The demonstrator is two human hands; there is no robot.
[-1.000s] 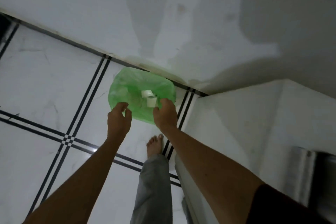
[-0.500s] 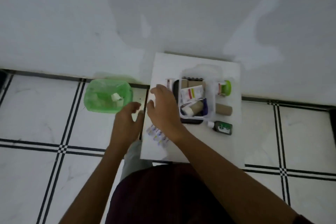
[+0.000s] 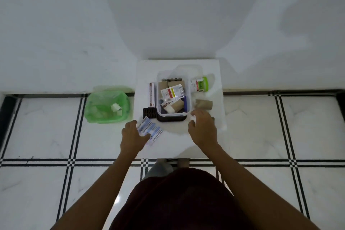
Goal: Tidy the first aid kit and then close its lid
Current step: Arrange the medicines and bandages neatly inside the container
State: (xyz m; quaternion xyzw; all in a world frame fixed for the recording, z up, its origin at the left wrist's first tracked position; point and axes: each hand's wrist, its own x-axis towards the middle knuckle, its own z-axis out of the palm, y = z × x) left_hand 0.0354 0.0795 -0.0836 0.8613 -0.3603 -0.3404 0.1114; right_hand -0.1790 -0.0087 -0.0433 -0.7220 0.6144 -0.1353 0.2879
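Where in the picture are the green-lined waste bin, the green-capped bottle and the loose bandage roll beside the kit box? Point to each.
Green-lined waste bin (image 3: 93, 102): head view, on the bag's left inner wall.
Green-capped bottle (image 3: 197, 85): head view, on its white label.
Loose bandage roll (image 3: 203, 104): head view, on its side.

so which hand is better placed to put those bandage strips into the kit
Left. The left hand already rests on the bandage strips; the right hand is across the kit, beside the brown roll.

A green bin liner (image 3: 107, 105) is sitting on the white tiled floor (image 3: 280, 130), left of the fingers, holding white paper scraps (image 3: 116, 108). Black double lines are crossing the floor. A white wall (image 3: 168, 15) is rising beyond.
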